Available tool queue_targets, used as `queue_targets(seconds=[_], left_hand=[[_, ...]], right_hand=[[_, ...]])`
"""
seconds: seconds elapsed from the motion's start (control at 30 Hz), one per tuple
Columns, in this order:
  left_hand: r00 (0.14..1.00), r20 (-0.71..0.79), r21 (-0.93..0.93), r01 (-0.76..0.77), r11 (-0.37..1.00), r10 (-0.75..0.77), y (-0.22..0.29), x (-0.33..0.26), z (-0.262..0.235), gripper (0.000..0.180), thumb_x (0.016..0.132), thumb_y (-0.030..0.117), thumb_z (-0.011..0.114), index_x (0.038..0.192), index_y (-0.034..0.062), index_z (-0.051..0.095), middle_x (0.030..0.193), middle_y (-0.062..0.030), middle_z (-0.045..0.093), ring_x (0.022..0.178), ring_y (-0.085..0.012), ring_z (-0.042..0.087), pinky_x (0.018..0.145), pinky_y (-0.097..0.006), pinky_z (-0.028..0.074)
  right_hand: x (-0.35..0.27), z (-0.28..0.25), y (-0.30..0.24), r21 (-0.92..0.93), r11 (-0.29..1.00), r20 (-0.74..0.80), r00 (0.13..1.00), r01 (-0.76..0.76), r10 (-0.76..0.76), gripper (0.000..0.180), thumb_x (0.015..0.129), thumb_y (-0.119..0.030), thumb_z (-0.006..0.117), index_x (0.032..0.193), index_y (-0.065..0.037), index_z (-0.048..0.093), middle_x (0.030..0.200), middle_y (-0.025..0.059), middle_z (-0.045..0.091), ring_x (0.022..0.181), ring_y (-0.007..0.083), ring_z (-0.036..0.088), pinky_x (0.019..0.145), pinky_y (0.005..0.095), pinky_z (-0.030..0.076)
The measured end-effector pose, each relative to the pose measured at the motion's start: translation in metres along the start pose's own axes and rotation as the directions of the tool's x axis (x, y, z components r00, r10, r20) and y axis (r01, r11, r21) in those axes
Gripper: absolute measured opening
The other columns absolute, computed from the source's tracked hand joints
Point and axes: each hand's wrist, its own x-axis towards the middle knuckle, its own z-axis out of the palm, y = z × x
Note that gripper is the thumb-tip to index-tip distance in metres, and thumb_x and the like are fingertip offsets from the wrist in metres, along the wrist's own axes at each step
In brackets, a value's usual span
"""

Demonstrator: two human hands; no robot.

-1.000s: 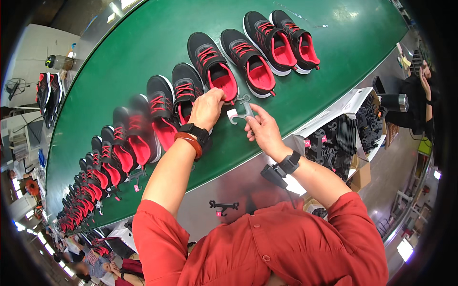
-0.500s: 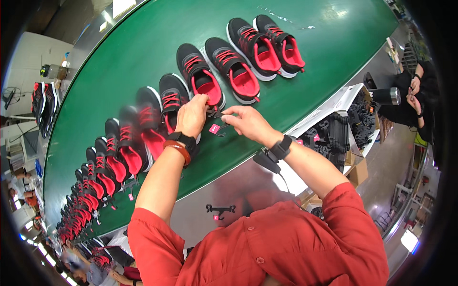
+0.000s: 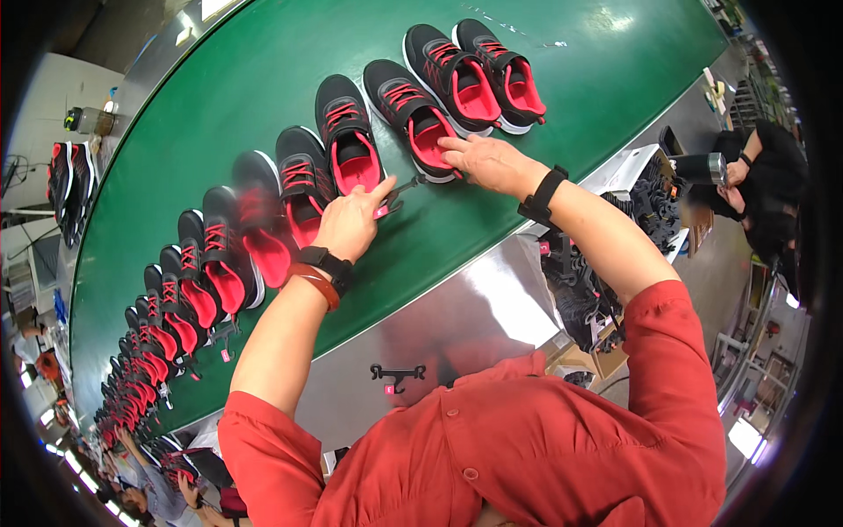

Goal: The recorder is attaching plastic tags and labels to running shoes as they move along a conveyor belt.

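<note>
the left hand (image 3: 349, 227) rests on the green conveyor belt (image 3: 263, 97) just in front of a row of black sneakers with pink linings. its grip is pressed together, thumb and forefinger pinching one end of a thin black hanger clip (image 3: 399, 191) with a small pink tag (image 3: 383, 212) at the fingers. a black watch and an orange bangle (image 3: 318, 285) sit on that wrist.

the right hand (image 3: 485, 162) lies palm down a little further along the belt, its fingers stretched flat toward the heel of a black and pink sneaker (image 3: 413, 116); the fingertips touch the shoe's heel edge and come up to the other end of the clip. whether this grip pinches the clip i cannot tell. a black wristband is on this wrist.

the clip itself lies low over the belt between the two hands, just below the heels of two neighbouring sneakers (image 3: 347, 145).

the shoes run in a long curved line to the left. on the bare metal worktop (image 3: 474, 307) nearer the person lies another black hanger clip (image 3: 397, 376). a box of more black clips (image 3: 575, 294) stands by the right elbow. another person in black (image 3: 764, 189) sits at the far right.
</note>
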Motion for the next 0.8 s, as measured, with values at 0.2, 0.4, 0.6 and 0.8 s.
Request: queue_targets(seconds=[0.2,0.4,0.6,0.8], left_hand=[[0.994,0.066,-0.132,0.090,0.987,-0.081,-0.004,0.008,0.008,0.036,0.083,0.002,0.048,0.115,0.0066,0.064,0.090,-0.0252,0.065,0.086,-0.0415,0.064,0.078,-0.049,0.050],[0.990,0.080,-0.131,0.127,0.983,-0.117,-0.006,0.006,0.009,0.034,0.083,0.005,0.047,0.112,0.0041,0.066,0.088,-0.0258,0.066,0.087,-0.0400,0.064,0.079,-0.049,0.050],[0.983,0.129,-0.185,0.153,0.971,-0.131,-0.003,0.006,0.003,0.032,0.084,0.004,0.049,0.111,0.0045,0.065,0.092,-0.0231,0.066,0.092,-0.0387,0.063,0.081,-0.046,0.050],[0.994,-0.079,-0.424,0.032,0.905,-0.072,-0.013,-0.013,0.012,0.036,0.083,-0.005,0.052,0.116,0.0063,0.062,0.130,-0.0253,0.047,0.116,-0.0412,0.053,0.093,-0.040,0.047]], right_hand=[[0.023,-0.002,-0.009,-0.284,0.897,0.051,0.940,0.339,-0.339,0.027,0.083,-0.036,0.065,0.086,-0.011,0.055,0.081,0.0060,0.056,0.080,0.0256,0.057,0.073,0.0396,0.045],[0.040,-0.009,-0.037,-0.437,0.831,0.118,0.937,0.346,-0.328,0.025,0.078,-0.040,0.068,0.082,-0.016,0.063,0.075,0.0025,0.058,0.079,0.0191,0.058,0.073,0.0345,0.041],[0.053,0.003,-0.041,-0.512,0.778,0.167,0.931,0.364,-0.326,0.010,0.069,-0.028,0.068,0.069,-0.018,0.067,0.066,0.0008,0.060,0.070,0.0183,0.059,0.071,0.0331,0.039],[0.049,0.014,-0.042,-0.293,0.941,-0.053,0.980,0.168,-0.191,0.014,0.070,-0.015,0.066,0.084,-0.015,0.065,0.083,0.0048,0.062,0.076,0.0255,0.060,0.075,0.0382,0.039]])
